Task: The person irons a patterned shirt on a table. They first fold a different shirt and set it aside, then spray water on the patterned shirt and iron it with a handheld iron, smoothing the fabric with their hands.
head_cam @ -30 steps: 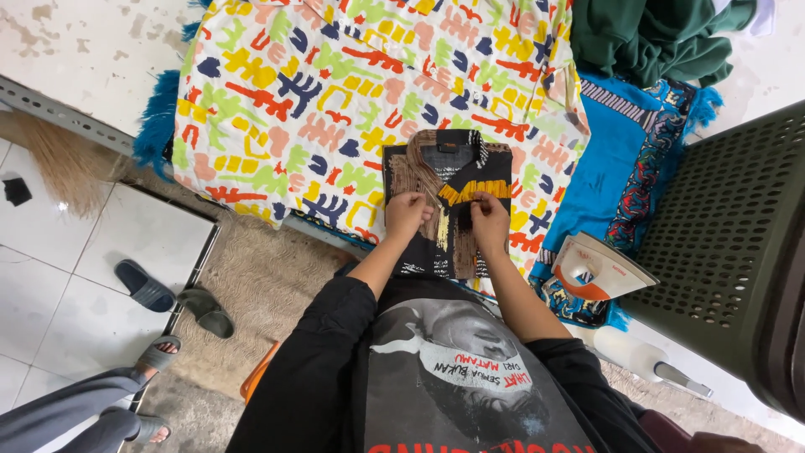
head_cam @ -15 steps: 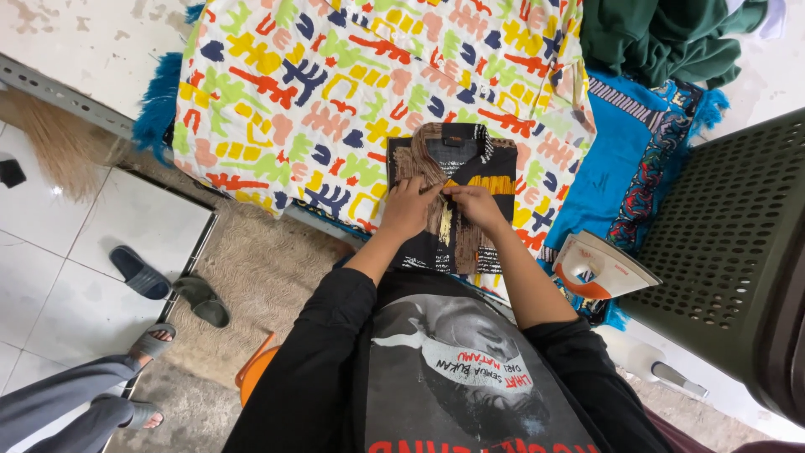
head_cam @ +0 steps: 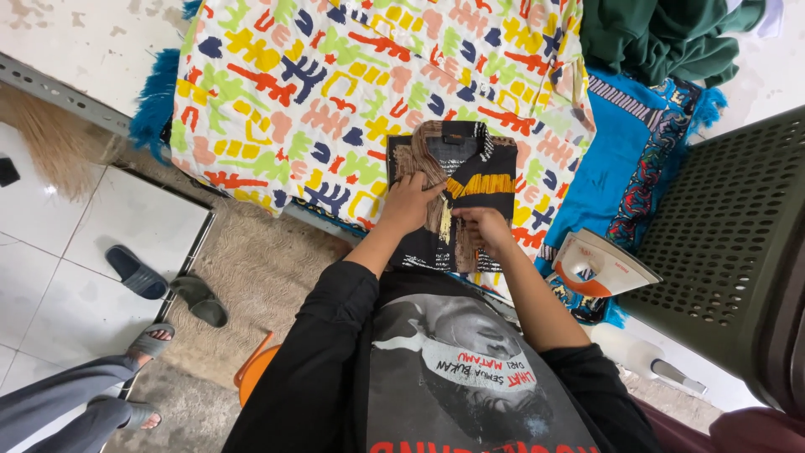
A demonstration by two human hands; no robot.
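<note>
The small dark shirt, black and brown with yellow stripes, lay on the worktop, on top of a bright patterned cloth, just in front of the person. It was already folded into a narrow, neat rectangle with the collar at the far end. Its sleeves were tucked in and its front was closed, so I judged that the folding was nearly finished; only the lower part, close to the body, looked loose and not yet turned up.

The left hand lay flat on the left side of the shirt with fingers stretched, pressing and grasping nothing. The right hand pinched the middle front strip of the shirt between thumb and fingers.

The near edge of the worktop was just below the shirt's lower end, so the garment could slide off there. To the right, an iron stood near the right forearm, on a blue cloth, and behind it was a dark green perforated basket; room on that side was tight. A green garment lay at the far right corner. To the left and further away the patterned cloth offered open room. Below on the floor were sandals, and another person's feet.
</note>
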